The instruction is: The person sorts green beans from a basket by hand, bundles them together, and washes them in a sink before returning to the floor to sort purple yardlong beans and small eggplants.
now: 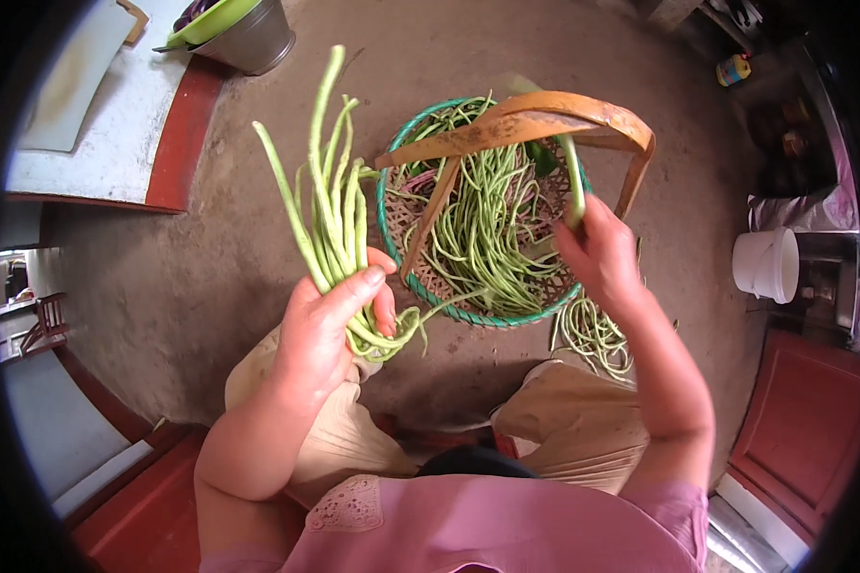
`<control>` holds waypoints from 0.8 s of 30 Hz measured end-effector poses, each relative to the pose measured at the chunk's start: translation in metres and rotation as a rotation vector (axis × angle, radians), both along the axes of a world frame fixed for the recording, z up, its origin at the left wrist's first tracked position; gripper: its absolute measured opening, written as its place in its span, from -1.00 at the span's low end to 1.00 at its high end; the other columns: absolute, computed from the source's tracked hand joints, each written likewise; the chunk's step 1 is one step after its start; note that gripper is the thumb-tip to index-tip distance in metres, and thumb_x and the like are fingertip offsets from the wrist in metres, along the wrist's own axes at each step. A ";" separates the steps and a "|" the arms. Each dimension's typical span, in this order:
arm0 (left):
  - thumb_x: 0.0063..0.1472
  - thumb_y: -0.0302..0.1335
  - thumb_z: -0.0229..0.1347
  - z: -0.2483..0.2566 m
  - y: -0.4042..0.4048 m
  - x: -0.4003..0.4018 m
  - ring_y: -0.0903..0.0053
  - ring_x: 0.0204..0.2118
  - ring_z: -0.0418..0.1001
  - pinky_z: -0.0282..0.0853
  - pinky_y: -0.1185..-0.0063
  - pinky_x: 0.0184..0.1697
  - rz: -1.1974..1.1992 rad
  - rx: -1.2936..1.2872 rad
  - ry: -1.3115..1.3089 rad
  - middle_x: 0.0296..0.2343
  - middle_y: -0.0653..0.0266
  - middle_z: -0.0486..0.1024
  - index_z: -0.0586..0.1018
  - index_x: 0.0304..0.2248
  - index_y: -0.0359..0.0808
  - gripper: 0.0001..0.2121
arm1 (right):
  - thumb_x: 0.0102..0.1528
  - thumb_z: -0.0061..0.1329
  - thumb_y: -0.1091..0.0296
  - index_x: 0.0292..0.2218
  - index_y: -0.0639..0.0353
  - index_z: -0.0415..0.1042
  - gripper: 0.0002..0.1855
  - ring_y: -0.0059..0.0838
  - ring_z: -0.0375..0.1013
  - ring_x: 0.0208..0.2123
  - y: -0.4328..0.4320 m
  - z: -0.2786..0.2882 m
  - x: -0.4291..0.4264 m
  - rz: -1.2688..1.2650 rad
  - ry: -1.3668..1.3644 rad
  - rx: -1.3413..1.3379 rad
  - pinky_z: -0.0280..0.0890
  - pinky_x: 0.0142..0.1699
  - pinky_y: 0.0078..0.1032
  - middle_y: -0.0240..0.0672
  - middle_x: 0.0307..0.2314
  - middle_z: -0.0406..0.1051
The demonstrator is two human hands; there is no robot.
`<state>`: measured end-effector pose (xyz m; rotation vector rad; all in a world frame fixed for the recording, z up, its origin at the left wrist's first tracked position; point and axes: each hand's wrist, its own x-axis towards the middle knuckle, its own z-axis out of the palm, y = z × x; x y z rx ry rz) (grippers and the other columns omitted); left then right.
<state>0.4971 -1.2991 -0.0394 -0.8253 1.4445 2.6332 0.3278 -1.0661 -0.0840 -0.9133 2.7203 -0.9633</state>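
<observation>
My left hand (330, 322) is closed around a bundle of long green beans (330, 208), above my left knee. Their straight ends stick up past the fingers, while folded lengths loop below the fist. Over the right side of a woven basket (480, 319) with a green rim, my right hand (598, 247) grips a single long bean (573, 172), blurred by motion. Inside the basket lies a heap of long beans (487, 222) with a few purplish ones among them. The basket's flat wooden handle (545, 114) arches over the heap and hides part of it.
A loose pile of beans (595, 333) lies on the concrete floor right of the basket. Farther right stands a white bucket (765, 265) near a red cabinet door (806, 422). A metal bucket (251, 39) with a green basin on top stands at upper left, beside a white, red-edged surface (125, 143).
</observation>
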 end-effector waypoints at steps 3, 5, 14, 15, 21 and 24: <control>0.17 -0.45 -0.04 -0.004 -0.001 0.004 0.62 -0.65 0.32 0.22 0.70 -0.60 0.011 -0.011 0.014 -0.67 0.25 0.37 0.40 -0.29 -0.36 -0.84 | -0.07 -0.11 0.46 -0.46 0.23 0.19 -0.87 -0.02 0.33 -0.52 0.060 0.030 0.015 0.126 -0.008 0.321 0.23 -0.45 -0.20 -0.13 -0.53 0.26; 0.17 -0.45 -0.04 -0.004 0.001 0.004 0.62 -0.64 0.32 0.22 0.70 -0.59 0.008 -0.016 0.020 -0.67 0.26 0.37 0.40 -0.29 -0.36 -0.84 | -0.07 -0.13 0.46 -0.47 0.25 0.20 -0.88 0.00 0.33 -0.50 0.107 0.017 0.019 0.123 -0.026 0.479 0.25 -0.42 -0.20 -0.11 -0.52 0.27; 0.15 -0.47 -0.03 0.000 0.008 -0.003 0.61 -0.64 0.32 0.22 0.69 -0.58 -0.016 -0.009 0.011 -0.67 0.26 0.36 0.40 -0.30 -0.37 -0.84 | -0.01 -0.25 0.41 -0.28 0.10 0.33 -0.79 -0.16 0.44 -0.42 -0.003 -0.132 0.021 0.252 -0.312 0.674 0.35 -0.32 -0.31 -0.17 -0.42 0.41; 0.16 -0.47 -0.04 0.000 0.007 -0.003 0.61 -0.64 0.33 0.23 0.68 -0.57 -0.023 0.001 0.002 -0.67 0.26 0.36 0.40 -0.29 -0.37 -0.84 | 0.00 -0.25 0.42 -0.28 0.07 0.34 -0.79 -0.20 0.44 -0.37 -0.042 -0.150 0.025 0.289 -0.382 0.716 0.36 -0.28 -0.35 -0.21 -0.35 0.40; 0.17 -0.50 -0.08 -0.002 -0.004 -0.003 0.58 -0.62 0.33 0.25 0.66 -0.54 0.047 0.019 -0.019 -0.67 0.23 0.36 0.38 -0.29 -0.38 -0.85 | 0.00 -0.17 0.37 -0.25 0.01 0.36 -0.77 -0.30 0.37 -0.24 -0.110 -0.278 0.054 0.397 -0.170 0.781 0.33 -0.21 -0.40 -0.28 -0.26 0.29; 0.17 -0.51 -0.11 0.000 -0.008 0.000 0.56 -0.61 0.33 0.26 0.63 -0.51 0.061 0.043 -0.004 -0.67 0.23 0.36 0.36 -0.28 -0.41 -0.84 | -0.03 -0.15 0.35 -0.27 0.04 0.38 -0.77 -0.28 0.37 -0.28 -0.107 -0.272 0.048 0.322 -0.116 0.564 0.32 -0.23 -0.39 -0.25 -0.37 0.35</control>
